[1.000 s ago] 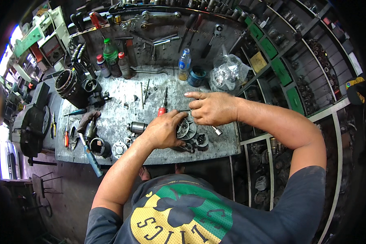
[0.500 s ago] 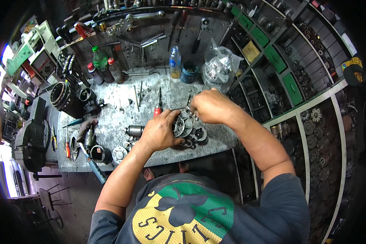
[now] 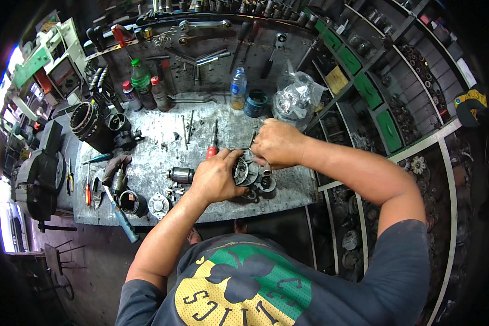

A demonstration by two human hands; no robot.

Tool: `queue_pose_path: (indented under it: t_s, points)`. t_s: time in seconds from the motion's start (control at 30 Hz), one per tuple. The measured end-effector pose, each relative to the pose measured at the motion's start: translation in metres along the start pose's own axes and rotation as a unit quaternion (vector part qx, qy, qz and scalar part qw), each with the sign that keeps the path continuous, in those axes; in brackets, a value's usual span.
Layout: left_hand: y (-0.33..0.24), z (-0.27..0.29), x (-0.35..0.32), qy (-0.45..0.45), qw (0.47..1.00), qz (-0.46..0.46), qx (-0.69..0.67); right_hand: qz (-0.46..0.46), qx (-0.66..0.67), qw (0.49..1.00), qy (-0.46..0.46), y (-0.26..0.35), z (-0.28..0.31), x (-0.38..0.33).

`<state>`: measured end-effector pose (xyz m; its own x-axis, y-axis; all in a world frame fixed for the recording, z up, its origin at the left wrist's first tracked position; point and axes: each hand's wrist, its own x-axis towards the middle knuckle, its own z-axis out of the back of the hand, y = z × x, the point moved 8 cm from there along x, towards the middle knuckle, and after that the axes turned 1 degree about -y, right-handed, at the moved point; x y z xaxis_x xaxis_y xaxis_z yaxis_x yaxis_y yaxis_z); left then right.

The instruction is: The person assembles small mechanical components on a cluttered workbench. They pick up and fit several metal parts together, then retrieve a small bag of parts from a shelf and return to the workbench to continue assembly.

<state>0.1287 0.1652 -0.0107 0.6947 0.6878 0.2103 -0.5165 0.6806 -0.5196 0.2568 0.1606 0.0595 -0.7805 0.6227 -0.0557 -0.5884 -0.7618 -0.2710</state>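
Note:
My left hand (image 3: 218, 175) is curled round the near left side of a round grey metal housing (image 3: 245, 173) on the workbench, fingers over its rim and thumb at the front. Closed above the housing's right side, my right hand (image 3: 277, 144) grips a metal tool (image 3: 267, 168) whose short tube-like end shows below the fingers. My palm hides the rest of the tool, so its kind is unclear. A small round dark part (image 3: 266, 183) lies against the housing's right. Behind my left fingers is a screwdriver with a red handle (image 3: 212, 151). A dark metal cylinder (image 3: 180, 174) lies left of that hand.
On the workbench (image 3: 157, 130) stand a blue-labelled bottle (image 3: 238, 89), a dark blue can (image 3: 256, 103) and a plastic bag of metal parts (image 3: 298, 98). A hammer with a blue handle (image 3: 124, 221) overhangs the front edge. Shelves with green drawers (image 3: 368, 91) rise at right.
My right forearm has swung outward, its elbow now farther right and higher, and the fist has turned, showing the tube-like tool end. My left hand keeps its hold on the housing.

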Motion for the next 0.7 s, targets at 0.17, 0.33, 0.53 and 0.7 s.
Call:
queue_pose_path:
  t_s: [0.17, 0.33, 0.53, 0.7]
  points:
    - [0.000, -0.004, -0.003, -0.006, 0.999, 0.047, -0.013, -0.389, 0.050, 0.919, 0.046, -0.015, -0.014, 0.003]
    - [-0.002, -0.002, -0.002, 0.000, 1.000, 0.025, -0.020, -0.298, 0.153, 0.931, 0.147, -0.021, -0.011, -0.014]
    - [-0.003, -0.002, -0.003, -0.010, 1.000, 0.005, -0.015, -0.052, 0.034, 0.998, 0.013, -0.008, 0.012, -0.018]
    - [-0.001, -0.003, -0.003, -0.006, 1.000, 0.011, -0.023, 0.076, 0.012, 0.997, 0.018, -0.004, 0.007, -0.004]
